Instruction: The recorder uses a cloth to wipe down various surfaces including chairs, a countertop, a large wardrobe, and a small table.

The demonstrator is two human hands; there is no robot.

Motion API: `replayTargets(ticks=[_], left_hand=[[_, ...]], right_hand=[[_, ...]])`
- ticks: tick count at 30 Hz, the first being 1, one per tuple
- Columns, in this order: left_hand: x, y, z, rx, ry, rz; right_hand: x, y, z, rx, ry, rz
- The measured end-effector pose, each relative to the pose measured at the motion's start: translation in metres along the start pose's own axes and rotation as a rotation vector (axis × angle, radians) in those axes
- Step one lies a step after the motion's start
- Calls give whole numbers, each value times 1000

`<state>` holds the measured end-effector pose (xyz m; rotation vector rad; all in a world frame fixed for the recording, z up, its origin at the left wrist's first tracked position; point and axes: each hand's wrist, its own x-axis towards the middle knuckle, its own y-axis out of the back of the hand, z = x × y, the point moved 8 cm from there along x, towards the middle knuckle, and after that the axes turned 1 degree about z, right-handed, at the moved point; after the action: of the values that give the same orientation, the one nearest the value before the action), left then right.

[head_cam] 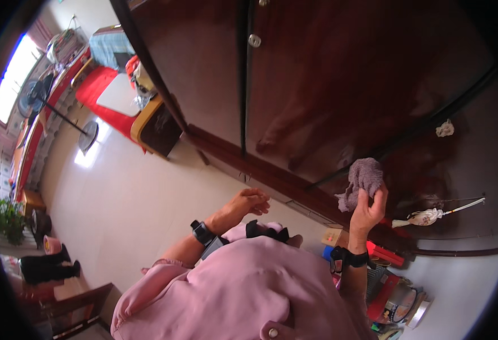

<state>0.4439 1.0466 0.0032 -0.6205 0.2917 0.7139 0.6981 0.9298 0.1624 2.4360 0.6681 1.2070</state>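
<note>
My right hand (370,210) grips a crumpled purple-grey cloth (363,178) against the lower part of a glossy dark-red wooden wardrobe (308,85). Bent at waist height, my left hand (249,203) holds nothing, with its fingers loosely curled and apart, over the pale floor. A white hanging ornament (427,216) with a tassel lies against the wardrobe to the right of the cloth. Above it is a small whitish decoration (445,128). A round metal lock (254,41) sits beside the dark gap between two doors.
A wooden bench with a red cover (100,93) stands left of the wardrobe, near a standing fan (88,135). Boxes and a red case (385,253) lie at lower right. At far left are a potted plant (7,219) and a pink bucket (52,245).
</note>
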Motion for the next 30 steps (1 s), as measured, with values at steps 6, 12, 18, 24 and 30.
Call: replayTargets(ticks=[6, 12, 18, 24, 30], left_hand=[[-2, 68, 34, -36, -29, -15], [-3, 135, 71, -62, -94, 7], [2, 173, 75, -22, 33, 37], [9, 182, 72, -21, 17, -16], [4, 197, 57, 13, 102, -8]], right_hand=[[44, 10, -74, 115, 159, 482], [87, -65, -127, -290, 497, 616], [76, -170, -161, -281, 708, 389], [-18, -276, -118, -406, 807, -227], [-86, -303, -41, -488, 671, -500]])
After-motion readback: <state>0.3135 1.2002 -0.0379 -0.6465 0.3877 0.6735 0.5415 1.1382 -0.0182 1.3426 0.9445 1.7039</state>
